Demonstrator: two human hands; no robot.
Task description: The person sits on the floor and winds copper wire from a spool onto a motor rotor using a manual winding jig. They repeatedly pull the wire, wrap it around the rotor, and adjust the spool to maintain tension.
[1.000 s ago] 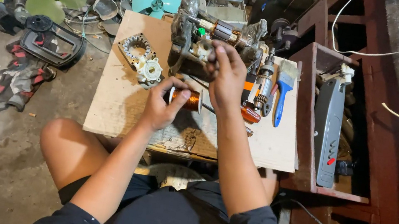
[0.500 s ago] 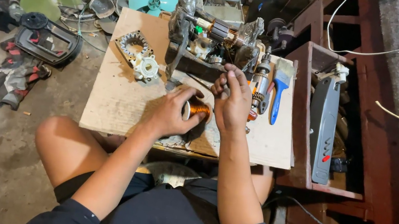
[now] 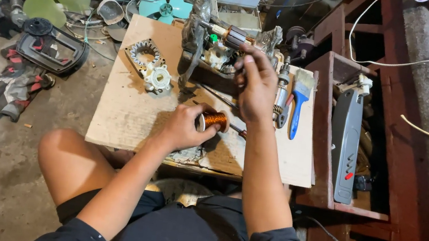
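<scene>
left hand (image 3: 182, 127) gripping copper wire spool (image 3: 214, 120), paintbrush (image 3: 301, 96) beside right hand (image 3: 256, 84)

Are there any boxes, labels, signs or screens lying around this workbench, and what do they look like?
No screens or signs show.
Flat brown cardboard sheet: spread over the bench as a work mat, plain.
Pale rectangular box: behind the bench, among the clutter, open-topped; contents unclear.
Grey upright panel: in the red wooden shelf at right, a small red mark near its lower end.

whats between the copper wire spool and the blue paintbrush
In the head view, the right hand and its wrist cross between the copper wire spool and the blue paintbrush, over the wooden board.
</scene>
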